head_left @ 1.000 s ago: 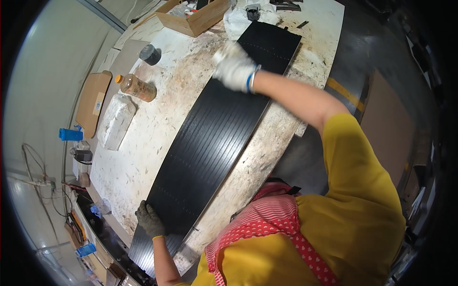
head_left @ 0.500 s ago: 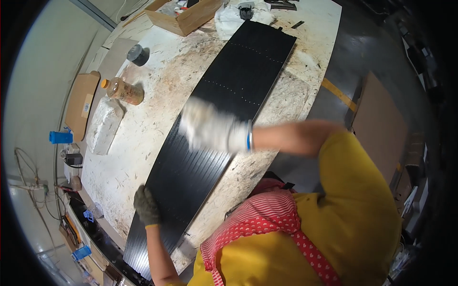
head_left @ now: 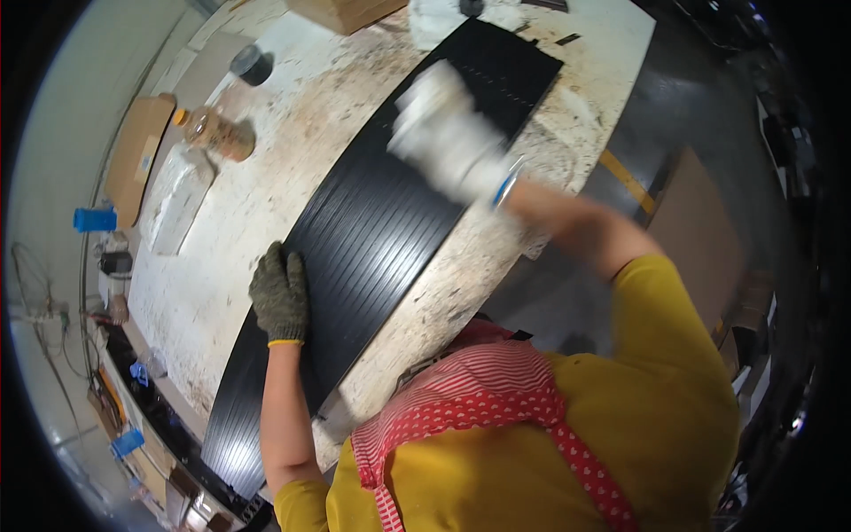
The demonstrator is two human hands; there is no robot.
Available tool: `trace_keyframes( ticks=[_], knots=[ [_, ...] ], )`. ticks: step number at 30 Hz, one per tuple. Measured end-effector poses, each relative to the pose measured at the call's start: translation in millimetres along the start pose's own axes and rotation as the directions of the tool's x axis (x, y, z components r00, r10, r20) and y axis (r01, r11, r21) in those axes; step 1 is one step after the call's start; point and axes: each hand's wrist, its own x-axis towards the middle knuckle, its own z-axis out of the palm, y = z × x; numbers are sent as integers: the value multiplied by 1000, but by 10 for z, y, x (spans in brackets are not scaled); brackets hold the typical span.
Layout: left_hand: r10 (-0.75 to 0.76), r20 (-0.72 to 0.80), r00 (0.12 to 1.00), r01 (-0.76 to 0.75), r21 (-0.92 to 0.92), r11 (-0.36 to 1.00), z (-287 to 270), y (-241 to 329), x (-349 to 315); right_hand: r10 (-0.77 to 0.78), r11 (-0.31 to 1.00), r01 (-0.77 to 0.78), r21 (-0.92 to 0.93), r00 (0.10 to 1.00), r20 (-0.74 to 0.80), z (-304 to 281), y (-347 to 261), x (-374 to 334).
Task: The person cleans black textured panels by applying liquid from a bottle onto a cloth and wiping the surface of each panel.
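Observation:
A long black panel (head_left: 355, 239) with fine ribs runs diagonally across the worktable, its far end dotted with rows of small marks. My left hand (head_left: 281, 293), in a dark grey-green knit glove with a yellow cuff, lies on the panel's left edge, fingers stretched out. Over the panel's far half is my right hand (head_left: 448, 133), covered in white and smeared by motion. Whether the white is only a glove or also a cloth in the fingers cannot be made out. A blue band circles that wrist.
On the pale, stained table (head_left: 275, 151) stand a dark round container (head_left: 252, 66), an orange-capped bottle (head_left: 217, 135) and a white wrapped block (head_left: 182, 199). A cardboard box (head_left: 346, 12) sits at the far edge. Brown board (head_left: 700, 230) leans at the right, beyond the table.
My right hand has swept away from me along the panel toward its far end. My left hand has moved farther up the panel's left edge. The view has shifted slightly.

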Motion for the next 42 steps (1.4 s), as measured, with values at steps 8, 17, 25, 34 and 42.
trace_keyframes(
  ticks=[8,17,25,34,42],
  knots=[
    [-44,30,999,44,5,999,18,19,-26,-381,754,325,570,924,-22,-47,-1479,-587],
    [-45,81,996,47,-20,999,-84,119,43,514,855,-511,-84,817,263,-402,381,-12],
    [9,-1,1000,-9,-203,979,-24,132,104,-399,888,330,321,900,177,124,-1855,-1009],
    [-102,-25,994,93,-228,969,-41,22,-136,295,542,-560,627,825,482,-450,-967,-1264],
    [-157,66,985,167,-196,966,-44,100,-61,330,-195,-448,872,808,489,-998,306,-1275]
  ],
)
